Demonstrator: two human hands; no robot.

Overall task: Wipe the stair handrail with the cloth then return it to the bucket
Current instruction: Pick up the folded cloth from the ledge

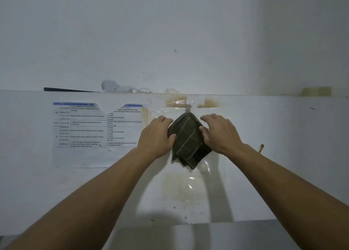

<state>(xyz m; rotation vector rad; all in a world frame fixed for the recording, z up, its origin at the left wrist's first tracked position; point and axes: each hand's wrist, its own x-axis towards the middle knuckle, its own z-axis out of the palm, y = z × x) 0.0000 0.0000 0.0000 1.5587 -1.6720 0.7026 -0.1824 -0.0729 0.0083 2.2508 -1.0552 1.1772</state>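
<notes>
Both hands reach forward to a dark cloth (188,139) that hangs against a white wall (264,41), its top corner caught on a small metal hook (188,108) at 12 o'clock of it. The left hand (157,135) grasps the cloth's left edge, thumb on the front face and fingers curled over the side. The right hand (219,131) grasps the right edge the same way, thumb pressed on the fabric and fingers arched above it. The cloth is folded, dark olive with pale stripes, and hangs as a diamond between the two hands, its lower corner drooping toward 6 o'clock.

Clear tape (190,181) with yellowed stains lies on the wall behind and below the cloth. At 9 o'clock of the left hand a printed sheet (85,128) with a table of text is stuck flat to the wall, its top edge torn. Above it, along a ledge (264,95), lie a dark flat object (66,89) and a small white device (115,87) with a thin cord. At 3 o'clock of the right hand a small brown mark (261,147) shows on the wall.
</notes>
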